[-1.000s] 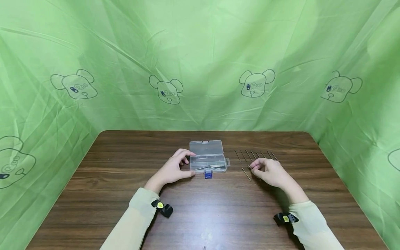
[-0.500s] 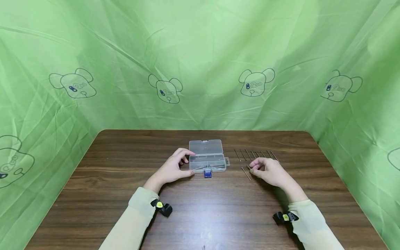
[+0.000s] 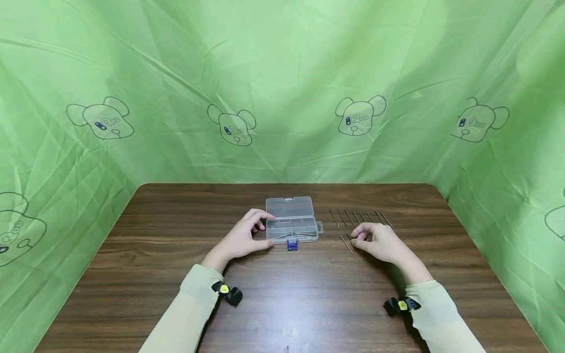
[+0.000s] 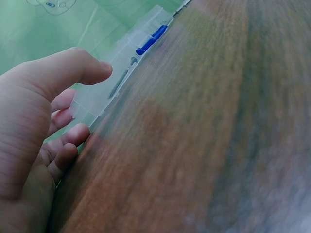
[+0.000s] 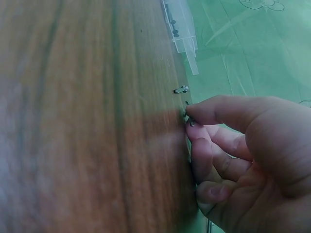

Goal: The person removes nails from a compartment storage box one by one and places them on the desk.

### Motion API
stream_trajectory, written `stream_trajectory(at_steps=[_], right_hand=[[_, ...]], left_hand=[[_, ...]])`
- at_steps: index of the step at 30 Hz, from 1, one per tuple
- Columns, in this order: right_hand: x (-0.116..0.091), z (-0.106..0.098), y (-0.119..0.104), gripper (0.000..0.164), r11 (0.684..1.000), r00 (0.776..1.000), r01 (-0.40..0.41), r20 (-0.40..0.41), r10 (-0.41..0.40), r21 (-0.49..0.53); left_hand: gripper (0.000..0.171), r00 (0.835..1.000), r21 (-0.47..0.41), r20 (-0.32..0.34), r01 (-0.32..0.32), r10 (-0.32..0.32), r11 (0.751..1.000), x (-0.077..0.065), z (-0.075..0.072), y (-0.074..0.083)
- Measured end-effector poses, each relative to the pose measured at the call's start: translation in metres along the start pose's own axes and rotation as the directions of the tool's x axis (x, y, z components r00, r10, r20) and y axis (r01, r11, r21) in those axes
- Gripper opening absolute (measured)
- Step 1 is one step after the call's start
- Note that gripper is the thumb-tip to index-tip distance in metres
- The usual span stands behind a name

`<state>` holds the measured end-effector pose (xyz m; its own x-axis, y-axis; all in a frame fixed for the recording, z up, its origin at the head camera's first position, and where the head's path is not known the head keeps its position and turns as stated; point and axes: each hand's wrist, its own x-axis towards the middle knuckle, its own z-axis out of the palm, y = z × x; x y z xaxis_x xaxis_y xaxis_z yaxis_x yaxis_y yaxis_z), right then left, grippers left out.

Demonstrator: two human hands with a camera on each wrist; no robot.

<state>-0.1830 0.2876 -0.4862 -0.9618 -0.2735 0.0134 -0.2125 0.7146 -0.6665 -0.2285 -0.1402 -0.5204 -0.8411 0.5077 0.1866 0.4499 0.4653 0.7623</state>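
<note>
A clear plastic box (image 3: pixel 279 223) lies on the table with its lid (image 3: pixel 289 207) raised back and its blue latch (image 3: pixel 293 244) folded down in front. Several thin metal nails (image 3: pixel 304 234) lie in its front compartments. My left hand (image 3: pixel 242 238) holds the box's left end, thumb at the front corner and index finger at the rear edge. Right of the box, my right hand (image 3: pixel 377 240) pinches a nail (image 5: pixel 191 122) low at the tabletop between thumb and index finger; the fingers hide most of it. Another nail (image 3: pixel 346 244) lies just left of those fingertips.
Behind my right hand, several more nails (image 3: pixel 346 217) lie slanted in a row, some partly covered by the hand. The wooden table (image 3: pixel 176 206) reaches back to a green cloth (image 3: pixel 291 162) that hangs around its far side.
The head view has shifted very slightly. Both hands keep nearly the same place, the left at the box and the right at the nail, with only slight finger movement.
</note>
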Motion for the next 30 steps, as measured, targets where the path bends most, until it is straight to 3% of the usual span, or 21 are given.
stream_trajectory(at_steps=[30], right_hand=[[0.0007, -0.0014, 0.0002, 0.009, 1.000, 1.000, 0.004, 0.016, -0.003, -0.030]], left_hand=[[0.063, 1.000, 0.002, -0.005, -0.014, 0.014, 1.000, 0.0004, 0.0005, -0.0017]])
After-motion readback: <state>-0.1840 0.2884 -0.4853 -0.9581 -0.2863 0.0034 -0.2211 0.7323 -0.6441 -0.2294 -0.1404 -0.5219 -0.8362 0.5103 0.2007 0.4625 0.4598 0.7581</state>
